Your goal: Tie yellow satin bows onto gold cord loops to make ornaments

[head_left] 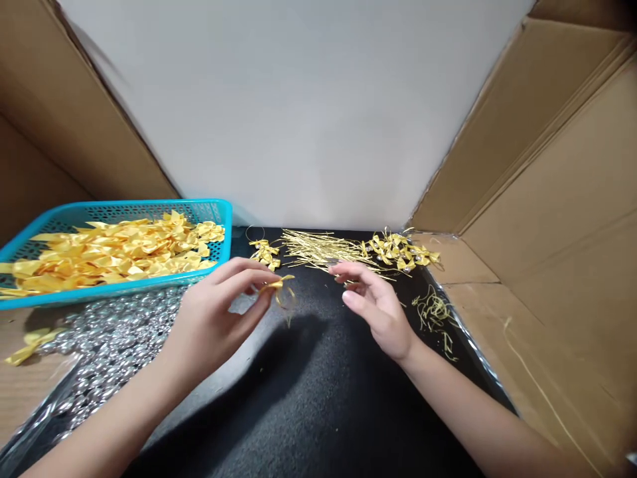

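Note:
My left hand [219,315] pinches a small yellow ribbon bow [279,283] between thumb and fingers, above the black work surface [298,392]. A thin gold loop of cord hangs below the bow. To the right, my right hand [371,302] is raised with its thumb and curled fingers apart, and I see nothing between them. Just beyond the hands lies a spread of gold cord pieces [318,247]. Yellow bows with silver beads [403,251] are heaped beyond my right hand, and a smaller group of bows [263,253] rests past my left fingertips.
A turquoise basket [229,229] full of yellow bows [124,249] stands at the left. Many silver beads [124,332] spread in front of it, beside a loose yellow bow [30,345]. Tangled cord scraps [432,309] lie at right. Cardboard walls [557,153] flank a white panel [298,113].

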`<control>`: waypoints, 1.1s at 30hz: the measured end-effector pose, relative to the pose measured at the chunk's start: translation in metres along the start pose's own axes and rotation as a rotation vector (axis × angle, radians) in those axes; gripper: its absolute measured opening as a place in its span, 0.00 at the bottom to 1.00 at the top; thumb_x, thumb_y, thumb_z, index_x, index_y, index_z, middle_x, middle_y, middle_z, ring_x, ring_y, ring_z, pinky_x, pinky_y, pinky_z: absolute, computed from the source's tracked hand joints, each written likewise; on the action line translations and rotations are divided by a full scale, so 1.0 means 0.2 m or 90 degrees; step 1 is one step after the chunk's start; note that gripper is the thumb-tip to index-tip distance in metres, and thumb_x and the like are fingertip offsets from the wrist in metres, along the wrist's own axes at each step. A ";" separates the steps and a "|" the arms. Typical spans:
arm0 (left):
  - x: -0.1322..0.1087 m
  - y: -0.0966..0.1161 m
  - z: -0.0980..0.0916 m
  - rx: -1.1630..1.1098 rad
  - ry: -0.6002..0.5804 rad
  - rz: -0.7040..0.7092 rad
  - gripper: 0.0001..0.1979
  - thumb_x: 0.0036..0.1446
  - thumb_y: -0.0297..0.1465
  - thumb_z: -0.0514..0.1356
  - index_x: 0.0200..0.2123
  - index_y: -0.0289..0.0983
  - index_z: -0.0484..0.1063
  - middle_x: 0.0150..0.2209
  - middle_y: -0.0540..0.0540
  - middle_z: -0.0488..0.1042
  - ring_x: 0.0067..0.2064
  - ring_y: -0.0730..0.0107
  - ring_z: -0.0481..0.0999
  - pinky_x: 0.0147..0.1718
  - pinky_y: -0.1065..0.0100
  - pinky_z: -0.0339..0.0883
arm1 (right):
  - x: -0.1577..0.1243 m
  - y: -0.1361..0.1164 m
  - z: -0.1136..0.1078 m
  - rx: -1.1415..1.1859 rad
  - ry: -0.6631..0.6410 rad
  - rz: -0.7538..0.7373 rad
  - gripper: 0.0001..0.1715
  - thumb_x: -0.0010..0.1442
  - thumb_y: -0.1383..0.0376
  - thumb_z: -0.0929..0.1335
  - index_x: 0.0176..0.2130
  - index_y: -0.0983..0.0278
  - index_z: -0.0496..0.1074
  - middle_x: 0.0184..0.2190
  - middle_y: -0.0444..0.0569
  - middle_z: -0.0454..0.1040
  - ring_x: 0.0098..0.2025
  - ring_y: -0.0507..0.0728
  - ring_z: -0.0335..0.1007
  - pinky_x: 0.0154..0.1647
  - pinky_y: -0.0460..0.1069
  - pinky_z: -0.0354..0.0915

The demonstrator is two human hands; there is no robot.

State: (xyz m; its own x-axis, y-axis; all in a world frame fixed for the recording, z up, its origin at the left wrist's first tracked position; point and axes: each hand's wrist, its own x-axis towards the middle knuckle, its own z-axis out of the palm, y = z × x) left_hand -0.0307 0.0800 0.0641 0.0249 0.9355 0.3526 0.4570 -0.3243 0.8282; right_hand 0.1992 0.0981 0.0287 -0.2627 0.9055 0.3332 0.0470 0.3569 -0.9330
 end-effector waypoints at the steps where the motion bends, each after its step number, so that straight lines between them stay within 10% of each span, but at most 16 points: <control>1: 0.02 0.02 -0.04 0.065 0.008 0.070 0.03 0.50 0.33 0.67 0.30 0.42 0.81 0.35 0.45 0.78 0.37 0.62 0.74 0.39 0.65 0.67 | 0.00 0.00 0.01 -0.011 -0.007 0.006 0.16 0.58 0.64 0.67 0.48 0.57 0.72 0.50 0.49 0.73 0.49 0.59 0.68 0.51 0.56 0.63; 7: 0.17 0.10 -0.17 0.138 -0.098 0.141 0.06 0.53 0.36 0.64 0.28 0.41 0.80 0.27 0.46 0.78 0.29 0.66 0.74 0.29 0.69 0.65 | -0.01 0.01 0.05 -0.037 -0.001 0.036 0.14 0.56 0.66 0.68 0.45 0.59 0.73 0.46 0.49 0.74 0.44 0.57 0.70 0.47 0.55 0.66; 14: 0.33 0.13 -0.09 -0.034 -0.156 -0.108 0.09 0.47 0.37 0.67 0.24 0.37 0.77 0.21 0.49 0.74 0.24 0.70 0.72 0.25 0.71 0.66 | -0.01 -0.02 0.08 -0.079 -0.037 0.151 0.17 0.52 0.63 0.71 0.44 0.60 0.73 0.47 0.49 0.75 0.48 0.60 0.69 0.50 0.59 0.64; 19: 0.24 0.09 0.06 -0.206 -0.168 -0.211 0.10 0.48 0.37 0.66 0.25 0.36 0.73 0.26 0.50 0.73 0.26 0.72 0.72 0.26 0.71 0.70 | -0.02 -0.04 0.11 -0.021 -0.003 0.139 0.31 0.49 0.60 0.74 0.52 0.58 0.66 0.56 0.51 0.70 0.57 0.62 0.64 0.55 0.61 0.61; 25: 0.09 0.09 0.16 -0.248 -0.157 -0.257 0.11 0.49 0.38 0.67 0.26 0.37 0.71 0.25 0.52 0.70 0.27 0.72 0.70 0.25 0.71 0.71 | -0.05 -0.07 0.13 -0.046 0.054 0.065 0.28 0.44 0.62 0.78 0.44 0.58 0.68 0.46 0.48 0.74 0.48 0.60 0.70 0.51 0.58 0.65; 28: 0.05 0.07 0.17 -0.270 -0.159 -0.280 0.13 0.49 0.39 0.67 0.25 0.36 0.70 0.26 0.51 0.71 0.26 0.73 0.70 0.26 0.71 0.70 | -0.05 -0.07 0.15 -0.066 0.074 0.001 0.08 0.54 0.65 0.73 0.35 0.60 0.71 0.37 0.45 0.75 0.41 0.56 0.71 0.45 0.54 0.66; 33: 0.00 0.00 0.16 -0.313 -0.159 -0.304 0.13 0.51 0.38 0.67 0.26 0.36 0.70 0.24 0.53 0.71 0.25 0.76 0.68 0.25 0.73 0.67 | -0.02 -0.07 0.11 0.119 0.041 0.137 0.10 0.60 0.59 0.67 0.30 0.62 0.71 0.30 0.45 0.75 0.35 0.54 0.71 0.41 0.52 0.67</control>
State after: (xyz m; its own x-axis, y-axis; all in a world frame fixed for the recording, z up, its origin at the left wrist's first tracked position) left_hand -0.0029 0.0838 0.0493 0.1517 0.9757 -0.1581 0.0187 0.1571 0.9874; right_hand 0.1775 0.0849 0.0365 -0.2044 0.9705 0.1278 -0.0853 0.1124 -0.9900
